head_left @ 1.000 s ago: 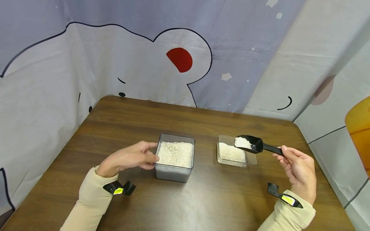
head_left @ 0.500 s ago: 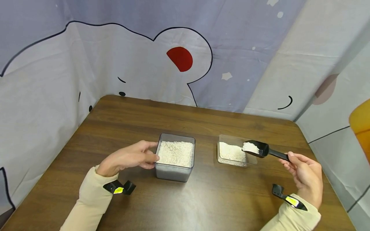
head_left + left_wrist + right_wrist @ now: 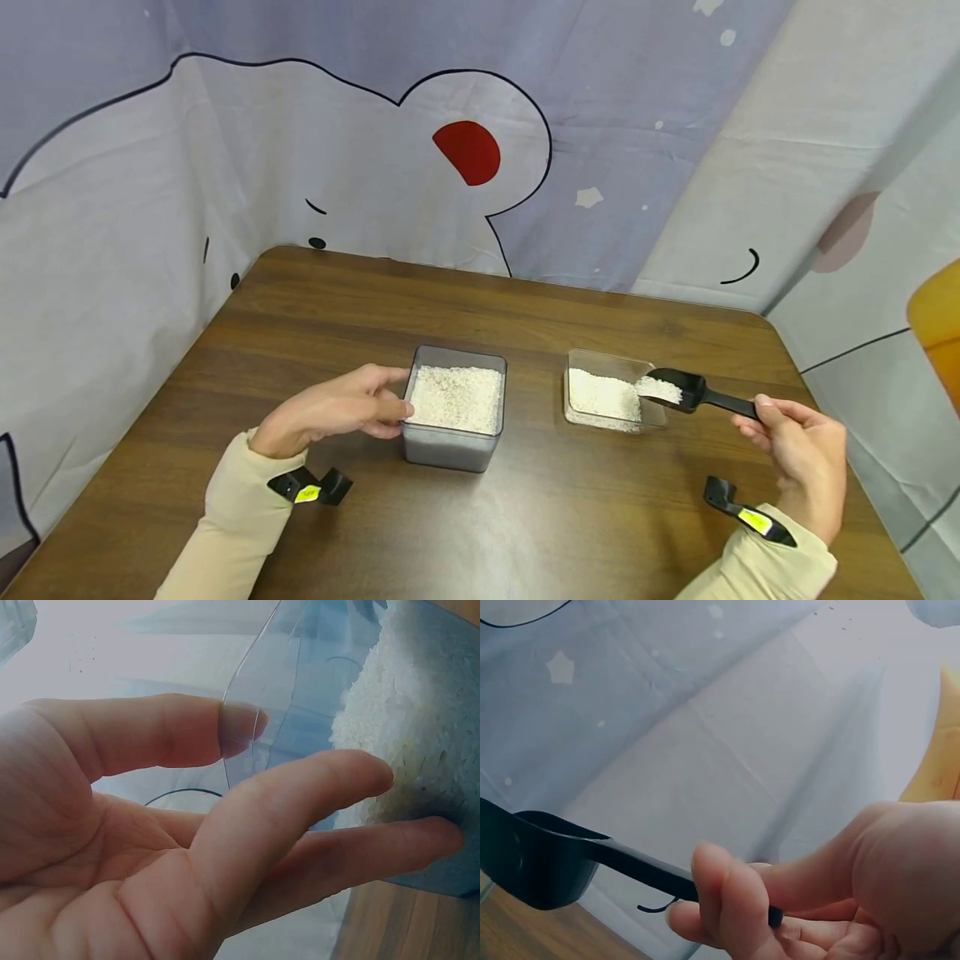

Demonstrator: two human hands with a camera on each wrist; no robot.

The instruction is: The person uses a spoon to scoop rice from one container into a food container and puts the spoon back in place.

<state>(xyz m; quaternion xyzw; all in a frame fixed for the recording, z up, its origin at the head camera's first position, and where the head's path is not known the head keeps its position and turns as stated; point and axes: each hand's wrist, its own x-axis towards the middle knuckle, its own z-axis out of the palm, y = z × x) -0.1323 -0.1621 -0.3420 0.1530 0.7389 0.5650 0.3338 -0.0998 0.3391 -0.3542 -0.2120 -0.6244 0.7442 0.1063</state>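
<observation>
My left hand [image 3: 341,408] holds the near-left wall of a deep, clear grey plastic container [image 3: 450,450] filled with white rice [image 3: 457,400]. The thumb laps over its rim, and in the left wrist view the fingers [image 3: 300,787] lie along the outside of the wall. To the right, my right hand [image 3: 806,454] pinches the handle end of a black scoop [image 3: 693,390]. Rice sits in the scoop's bowl, whose lip overlaps the right end of a shallow clear box [image 3: 577,360] in the head view. More rice [image 3: 603,396] lies in that box, mostly toward its left.
Both vessels stand on a brown wooden table [image 3: 330,300], with a gap between them. A printed curtain [image 3: 360,167] hangs along the table's back and sides. Each wrist wears a black camera mount.
My right hand has drawn the scoop to the right and slightly nearer, from above the shallow box's middle to its right end. The left hand and the deep container have stayed put.
</observation>
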